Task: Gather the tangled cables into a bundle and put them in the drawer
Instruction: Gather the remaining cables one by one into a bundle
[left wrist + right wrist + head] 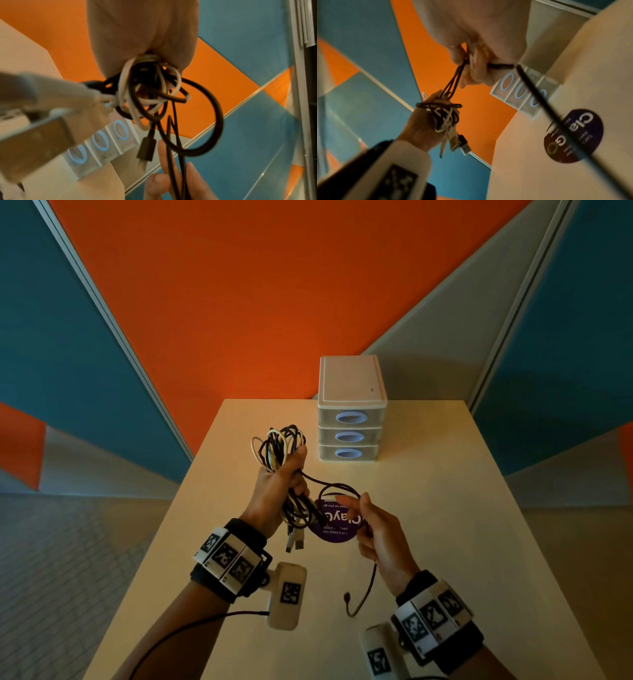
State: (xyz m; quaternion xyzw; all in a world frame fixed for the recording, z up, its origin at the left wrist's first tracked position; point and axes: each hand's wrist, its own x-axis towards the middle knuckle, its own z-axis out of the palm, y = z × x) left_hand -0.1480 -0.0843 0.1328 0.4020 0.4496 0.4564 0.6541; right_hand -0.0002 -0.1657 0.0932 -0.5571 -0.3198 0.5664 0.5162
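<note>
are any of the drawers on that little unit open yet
No, all three are shut. On the drawer unit each front sits flush with the frame, none pulled out. The left hand grips the cable bundle above the table.

Black-and-white cables (281,451) bunched in left hand (279,491); drawer unit (350,409) shut, behind.

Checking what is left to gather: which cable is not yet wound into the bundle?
The black cable pinched by the right hand; its tail dangles free, while the others sit coiled in the left hand.
</note>
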